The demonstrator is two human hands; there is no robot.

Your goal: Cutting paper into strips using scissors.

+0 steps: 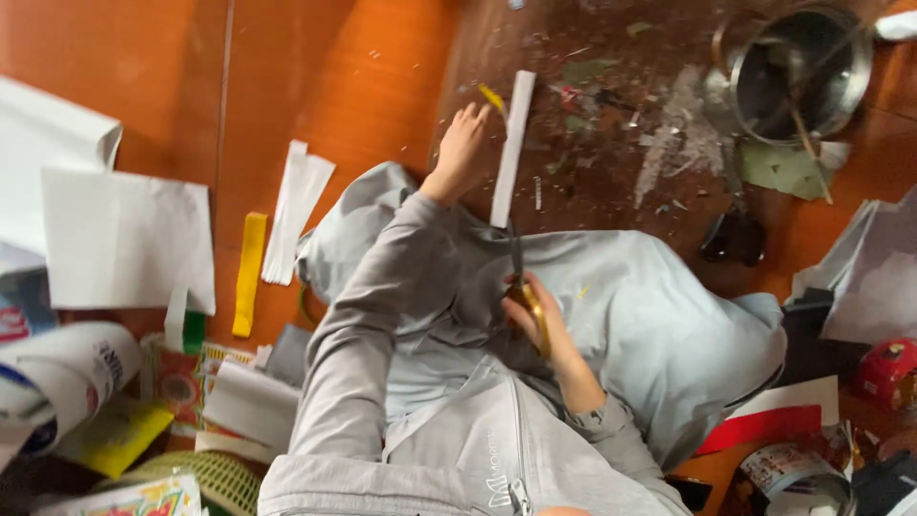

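Observation:
My left hand (461, 153) reaches out over the wooden floor and pinches the top of a long white paper strip (511, 143), with a small yellow bit beside the fingers. My right hand (540, 320) rests on my grey-clad lap and grips yellow-handled scissors (521, 282). Their blades point up at the strip's lower end. Whether the blades touch the paper is unclear.
A metal pot (798, 67) stands at the top right among paper scraps, with dark scissors (734, 237) below it. White sheets (124, 239), white strips (298, 205) and a yellow strip (250, 272) lie left. A green basket (224, 478), red paper (759, 427) and a tin (793, 473) are near.

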